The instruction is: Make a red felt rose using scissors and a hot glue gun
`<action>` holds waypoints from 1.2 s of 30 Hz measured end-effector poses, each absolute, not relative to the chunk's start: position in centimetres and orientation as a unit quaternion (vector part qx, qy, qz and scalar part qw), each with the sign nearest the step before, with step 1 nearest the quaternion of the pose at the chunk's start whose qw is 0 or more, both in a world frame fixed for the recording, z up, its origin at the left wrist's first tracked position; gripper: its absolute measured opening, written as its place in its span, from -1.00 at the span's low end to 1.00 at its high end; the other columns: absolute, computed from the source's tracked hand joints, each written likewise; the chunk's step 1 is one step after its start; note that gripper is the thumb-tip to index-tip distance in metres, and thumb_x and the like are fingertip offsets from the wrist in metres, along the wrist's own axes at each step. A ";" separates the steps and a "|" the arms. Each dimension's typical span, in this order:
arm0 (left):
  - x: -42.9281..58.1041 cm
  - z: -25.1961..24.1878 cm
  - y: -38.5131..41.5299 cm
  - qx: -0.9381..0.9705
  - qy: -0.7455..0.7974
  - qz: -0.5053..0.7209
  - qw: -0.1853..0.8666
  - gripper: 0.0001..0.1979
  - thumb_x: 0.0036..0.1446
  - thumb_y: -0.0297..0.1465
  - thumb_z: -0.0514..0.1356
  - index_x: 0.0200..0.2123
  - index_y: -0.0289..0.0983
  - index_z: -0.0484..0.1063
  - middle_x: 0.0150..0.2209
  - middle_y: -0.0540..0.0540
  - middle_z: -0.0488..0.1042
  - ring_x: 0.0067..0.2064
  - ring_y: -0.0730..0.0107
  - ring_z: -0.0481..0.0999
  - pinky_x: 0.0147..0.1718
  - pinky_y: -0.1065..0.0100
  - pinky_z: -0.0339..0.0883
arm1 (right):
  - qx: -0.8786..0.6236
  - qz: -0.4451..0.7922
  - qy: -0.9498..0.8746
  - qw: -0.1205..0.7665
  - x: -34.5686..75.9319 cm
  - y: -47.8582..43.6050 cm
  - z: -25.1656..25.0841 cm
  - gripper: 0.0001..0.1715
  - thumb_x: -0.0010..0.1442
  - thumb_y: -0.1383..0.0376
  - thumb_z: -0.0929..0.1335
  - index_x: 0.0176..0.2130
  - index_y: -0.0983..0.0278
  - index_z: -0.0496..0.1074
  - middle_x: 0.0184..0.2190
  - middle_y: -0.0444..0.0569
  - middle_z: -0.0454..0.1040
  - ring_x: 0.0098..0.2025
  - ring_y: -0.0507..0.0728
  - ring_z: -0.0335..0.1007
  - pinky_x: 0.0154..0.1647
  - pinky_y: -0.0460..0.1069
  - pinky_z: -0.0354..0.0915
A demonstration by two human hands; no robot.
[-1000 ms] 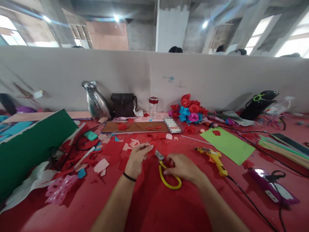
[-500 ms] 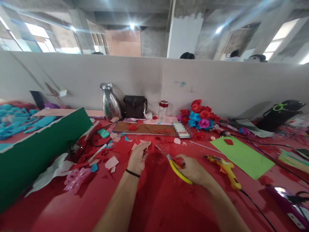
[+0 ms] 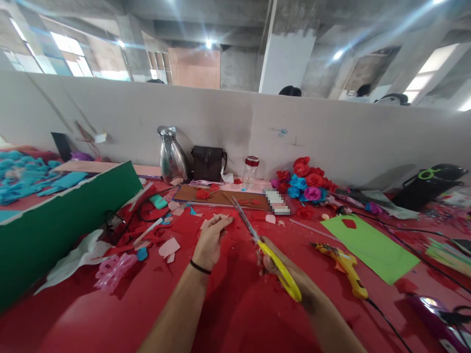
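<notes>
My left hand [image 3: 210,240] is closed, thumb and fingertips pinched together on what looks like a small piece of red paper; it blends with the red table, so its outline is hard to see. A dark band circles that wrist. My right hand [image 3: 274,262] grips a pair of scissors [image 3: 274,262] by the yellow handles. Their metal blades point up and away, a little apart at the tips, just right of my left fingertips. Red paper scraps [image 3: 184,223] and pink paper petals [image 3: 170,247] lie left of my left hand.
A yellow glue gun [image 3: 346,267] lies right of my right hand, beside a green sheet [image 3: 375,250]. Behind are paper flowers [image 3: 307,179], a phone [image 3: 276,201], a glass jar [image 3: 250,171], a black bag [image 3: 208,164] and a metal jug [image 3: 172,157]. A green board [image 3: 73,225] stands left.
The right hand has turned, swinging the scissors more upright, with the blades now higher and showing apart. My left hand stays almost in place. The view has shifted slightly.
</notes>
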State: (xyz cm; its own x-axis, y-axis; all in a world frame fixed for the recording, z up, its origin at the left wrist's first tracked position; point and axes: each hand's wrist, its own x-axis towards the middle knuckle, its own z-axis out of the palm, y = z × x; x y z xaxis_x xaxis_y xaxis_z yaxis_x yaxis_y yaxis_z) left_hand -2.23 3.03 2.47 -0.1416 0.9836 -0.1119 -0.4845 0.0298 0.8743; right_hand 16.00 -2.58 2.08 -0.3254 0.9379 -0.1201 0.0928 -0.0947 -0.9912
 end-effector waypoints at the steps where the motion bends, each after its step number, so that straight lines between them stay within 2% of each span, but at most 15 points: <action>1: -2.2 2.4 3.0 0.317 0.417 0.623 0.581 -0.81 -0.31 -0.40 0.33 -0.68 -0.30 0.34 -0.63 0.09 0.30 -0.54 0.60 0.23 -0.53 0.48 0.06 | -0.451 0.596 -0.561 0.356 15.8 -2.6 1.8 -0.15 -0.14 -0.22 0.38 0.03 0.15 0.33 -0.41 -0.11 0.31 -0.38 0.08 0.25 -0.32 -0.02 0.30; 3: -2.1 2.3 3.0 0.334 0.420 0.620 0.573 -0.80 -0.29 -0.39 0.31 -0.68 -0.29 0.32 -0.64 0.09 0.29 -0.55 0.59 0.22 -0.54 0.47 0.04 | -0.450 0.614 -0.546 0.349 15.4 -2.4 0.9 -0.12 -0.13 -0.23 0.36 0.07 0.15 0.27 -0.40 -0.11 0.30 -0.42 0.05 0.22 -0.39 -0.04 0.27; 8: -2.0 2.3 3.0 0.319 0.438 0.635 0.550 -0.79 -0.28 -0.39 0.30 -0.67 -0.28 0.28 -0.64 0.11 0.28 -0.56 0.60 0.19 -0.57 0.48 -0.02 | -0.434 0.642 -0.523 0.355 15.2 -1.9 -1.8 -0.19 -0.04 -0.20 0.33 0.09 0.11 0.21 -0.35 -0.12 0.28 -0.50 -0.02 0.18 -0.55 -0.12 0.13; 13: -2.1 2.2 2.9 0.338 0.447 0.633 0.535 -0.77 -0.24 -0.37 0.28 -0.68 -0.27 0.25 -0.64 0.11 0.25 -0.57 0.59 0.17 -0.57 0.46 -0.02 | -0.394 0.682 -0.481 0.385 15.1 -1.6 -2.4 -0.26 -0.08 -0.15 0.40 0.00 0.13 0.25 -0.37 -0.13 0.25 -0.49 -0.06 0.13 -0.61 -0.18 0.01; 18: -2.2 2.2 2.9 0.355 0.449 0.623 0.533 -0.76 -0.24 -0.34 0.28 -0.69 -0.27 0.24 -0.65 0.10 0.25 -0.57 0.58 0.17 -0.57 0.45 -0.04 | -0.392 0.687 -0.493 0.362 14.7 -1.4 -1.3 -0.26 -0.12 -0.18 0.40 -0.09 0.17 0.25 -0.50 -0.22 0.18 -0.65 -0.13 -0.04 -0.71 -0.19 -0.16; 22: -2.3 2.2 3.0 0.359 0.451 0.619 0.533 -0.77 -0.24 -0.33 0.27 -0.69 -0.27 0.25 -0.65 0.09 0.27 -0.57 0.58 0.18 -0.56 0.45 -0.03 | -0.400 0.664 -0.510 0.372 14.5 -1.5 -0.6 -0.32 -0.07 -0.18 0.38 -0.11 0.17 0.24 -0.50 -0.25 0.16 -0.69 -0.16 -0.09 -0.74 -0.19 -0.18; 28: -2.5 2.3 3.1 0.363 0.446 0.613 0.541 -0.75 -0.27 -0.33 0.28 -0.70 -0.27 0.24 -0.66 0.09 0.25 -0.58 0.58 0.16 -0.57 0.45 -0.03 | -0.413 0.664 -0.503 0.369 14.3 -1.3 -0.3 -0.28 -0.16 -0.19 0.41 -0.17 0.19 0.23 -0.55 -0.31 0.15 -0.76 -0.19 -0.14 -0.80 -0.20 -0.22; 36: -3.3 2.6 3.3 0.353 0.438 0.598 0.571 -0.78 -0.31 -0.36 0.29 -0.70 -0.27 0.26 -0.65 0.09 0.22 -0.59 0.59 0.16 -0.60 0.48 -0.03 | -0.437 0.645 -0.522 0.347 14.6 -1.6 1.3 -0.28 -0.16 -0.23 0.38 -0.20 0.22 0.27 -0.55 -0.30 0.15 -0.76 -0.20 -0.12 -0.79 -0.19 -0.19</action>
State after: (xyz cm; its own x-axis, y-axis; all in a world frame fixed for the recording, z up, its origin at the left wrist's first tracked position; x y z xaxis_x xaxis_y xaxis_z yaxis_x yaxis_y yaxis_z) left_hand -3.27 3.27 2.60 -0.0999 0.9919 -0.0782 -0.3739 0.0354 0.9268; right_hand 14.56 -1.64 1.27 -0.3767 0.9041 -0.2019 0.0095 -0.2141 -0.9768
